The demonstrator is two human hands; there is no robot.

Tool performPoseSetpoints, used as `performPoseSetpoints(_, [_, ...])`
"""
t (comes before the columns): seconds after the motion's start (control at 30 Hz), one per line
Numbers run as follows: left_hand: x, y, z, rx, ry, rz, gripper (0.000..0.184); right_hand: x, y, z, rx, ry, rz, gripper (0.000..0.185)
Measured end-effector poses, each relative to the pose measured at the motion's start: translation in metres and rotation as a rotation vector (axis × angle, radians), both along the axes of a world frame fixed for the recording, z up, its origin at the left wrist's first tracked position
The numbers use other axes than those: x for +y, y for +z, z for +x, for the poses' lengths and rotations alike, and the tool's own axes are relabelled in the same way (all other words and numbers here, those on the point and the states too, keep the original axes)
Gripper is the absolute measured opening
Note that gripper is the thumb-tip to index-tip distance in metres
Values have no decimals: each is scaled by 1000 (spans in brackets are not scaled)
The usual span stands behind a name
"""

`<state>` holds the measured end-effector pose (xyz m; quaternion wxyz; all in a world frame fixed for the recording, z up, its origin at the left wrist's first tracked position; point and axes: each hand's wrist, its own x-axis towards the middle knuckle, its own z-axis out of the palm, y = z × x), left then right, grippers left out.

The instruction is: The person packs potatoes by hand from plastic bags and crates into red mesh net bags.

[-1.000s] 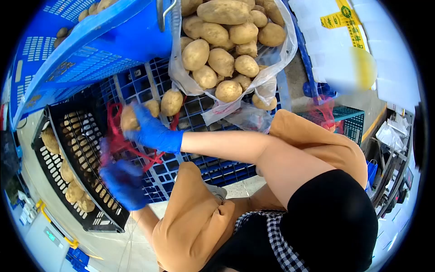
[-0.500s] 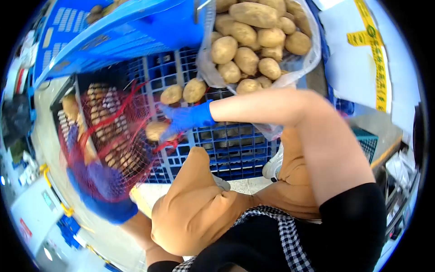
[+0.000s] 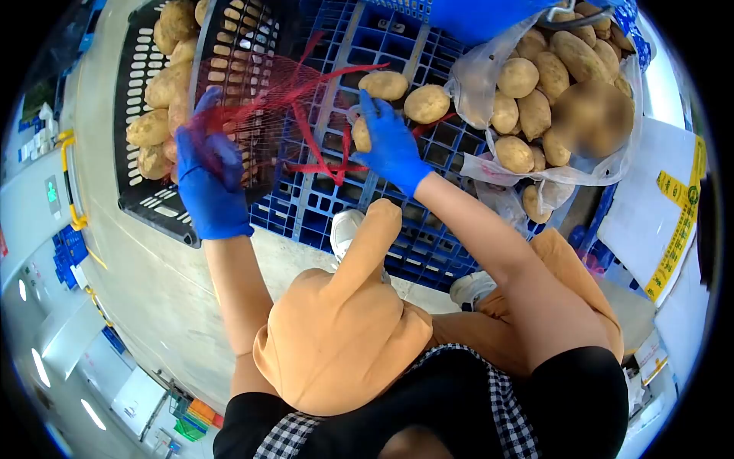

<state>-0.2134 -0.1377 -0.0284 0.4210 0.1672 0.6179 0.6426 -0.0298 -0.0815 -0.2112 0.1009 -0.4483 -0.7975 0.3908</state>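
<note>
My left hand point(image 3: 210, 172), in a blue glove, is inside the red mesh bag point(image 3: 264, 107), its fingers curled and holding the netting against the black crate. My right hand point(image 3: 390, 145), also blue-gloved, has thumb and fingers around a potato point(image 3: 361, 135), partly hidden by them. Two loose potatoes lie close by on the blue pallet point(image 3: 306, 195): one point(image 3: 384, 86) just above my right fingers, the other point(image 3: 427, 104) to their right. Red straps of the mesh bag trail across the pallet towards my right hand.
A black slatted crate point(image 3: 157, 203) with several potatoes stands at the left. At the upper right is an open clear plastic bag point(image 3: 600, 174) full of potatoes. A blue basket point(image 3: 489, 17) sits at the top edge. White boxes point(image 3: 638, 210) with yellow tape are at the right.
The view has turned, shifting the crate up and the pallet rightwards. My left hand has gone from blurred motion to gripping the netting by the crate. My right fingers have closed around the potato.
</note>
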Motion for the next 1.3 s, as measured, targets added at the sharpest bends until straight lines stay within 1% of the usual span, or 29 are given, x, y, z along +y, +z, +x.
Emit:
performPoseSetpoints(0.03, [5,-5,2,29,59,-57,42,-3,-9,3,79,-50,42,101])
performPoseSetpoints(0.07, [10,-10,5,55,117,-115,40,-2,-18,9,142,-54,89,96])
performPoseSetpoints(0.1, [1,-24,-4,180,-39,-107,37,3,-19,13,299,-71,-140,91])
performPoseSetpoints(0.17, [-2,-50,-12,328,49,-222,36,17,-15,21,588,-107,-618,80])
performPoseSetpoints(0.2, [-6,-53,-11,278,67,-237,36,28,2,26,698,-121,-1040,62])
performPoseSetpoints(0.23, [-3,-53,-10,229,85,-239,36,30,-3,33,862,-262,-1460,52])
performPoseSetpoints(0.27, [1,-54,-9,182,96,-237,36,31,2,38,1049,-362,-1803,51])
performPoseSetpoints(0.3, [2,-59,-9,187,79,-252,37,31,9,41,1242,-473,-2137,50])
performPoseSetpoints(0.33, [1,-66,-9,196,58,-267,37,32,10,39,1314,-358,-2166,49])
performPoseSetpoints(0.37, [2,-72,-10,208,33,-282,37,36,13,37,1294,-317,-2126,50])
performPoseSetpoints(0.4, [3,-76,-8,252,33,-322,36,39,22,33,1312,-226,-2030,50])
performPoseSetpoints(0.43, [7,-75,-4,236,32,-336,34,42,32,29,1327,-135,-1934,50])
performPoseSetpoints(0.5, [12,-71,4,213,21,-376,32,45,56,24,1228,-301,-1765,48])
performPoseSetpoints(0.53, [11,-85,0,183,3,-308,30,45,65,22,1182,-380,-1682,47])
performPoseSetpoints(0.57, [10,-100,-4,149,-15,-240,28,45,70,19,1141,-410,-1608,45])
performPoseSetpoints(0.63, [14,-93,8,166,-65,-267,28,46,74,12,1056,-455,-1464,42])
performPoseSetpoints(0.77, [18,-88,18,93,-63,-227,26,50,77,13,1056,-449,-1440,38])
performPoseSetpoints(0.8, [20,-87,21,72,-39,-224,26,52,77,13,1050,-420,-1409,38])
performPoseSetpoints(0.87, [21,-85,23,81,-70,-241,26,56,76,15,1033,-365,-1342,38])
performPoseSetpoints(1.0, [20,-83,29,80,-124,-258,27,59,89,17,1037,-397,-1274,45])
performPoseSetpoints(1.03, [20,-80,34,25,-120,-235,28,59,95,18,1029,-405,-1248,48])
performPoseSetpoints(1.1, [22,-71,50,-83,-111,-186,29,59,93,16,1048,-419,-1154,51])
performPoseSetpoints(1.13, [18,-67,53,-59,-210,-192,36,60,86,14,1073,-426,-1088,53])
performPoseSetpoints(1.17, [17,-58,60,-99,-250,-204,38,60,82,12,1094,-431,-1022,54])
performPoseSetpoints(1.23, [21,-34,72,-177,-324,-226,43,58,90,10,1104,-444,-899,54])
performPoseSetpoints(1.3, [21,-25,70,-162,-389,-235,55,57,97,7,1110,-462,-796,55])
